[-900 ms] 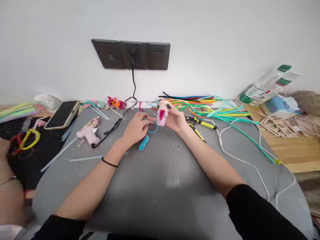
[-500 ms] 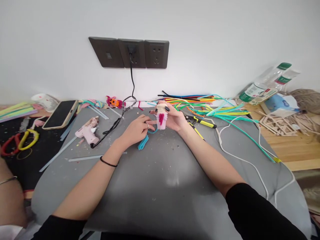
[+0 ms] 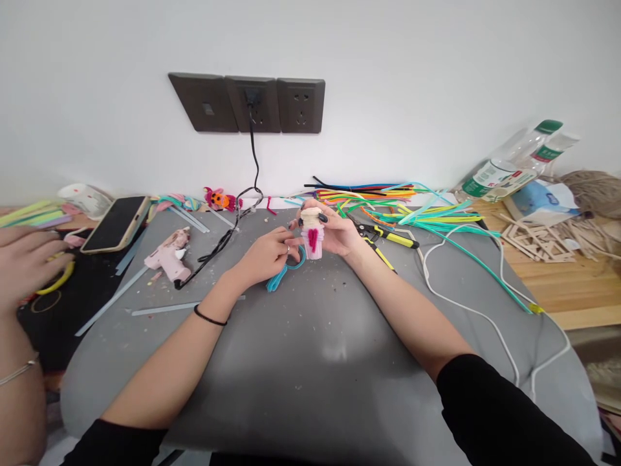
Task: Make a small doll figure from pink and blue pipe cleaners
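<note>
My right hand (image 3: pixel 338 231) is closed around a small pipe-cleaner figure (image 3: pixel 311 243), holding it upright above the grey table. The figure has a cream top, dark round pieces at its sides, and a pink ribbed body with a magenta heart-like patch. Close by on the left, my left hand (image 3: pixel 270 255) has its fingers bent around a blue pipe cleaner (image 3: pixel 277 279), which loops up between the hands and hangs in a folded bunch below. Parts of the left fingertips are hidden.
A pink glue gun (image 3: pixel 169 259) with a black cord lies left, near glue sticks (image 3: pixel 116 299) and a phone (image 3: pixel 116 223). Yellow-black pliers (image 3: pixel 388 237) and coloured pipe cleaners (image 3: pixel 436 220) lie right. Another person's hand (image 3: pixel 29 265) is over the scissors (image 3: pixel 57 277) at far left.
The figure in my right hand has dropped slightly, and the blue loop between my hands shows more openly. Another person's hand has come in at the left over the scissors.
</note>
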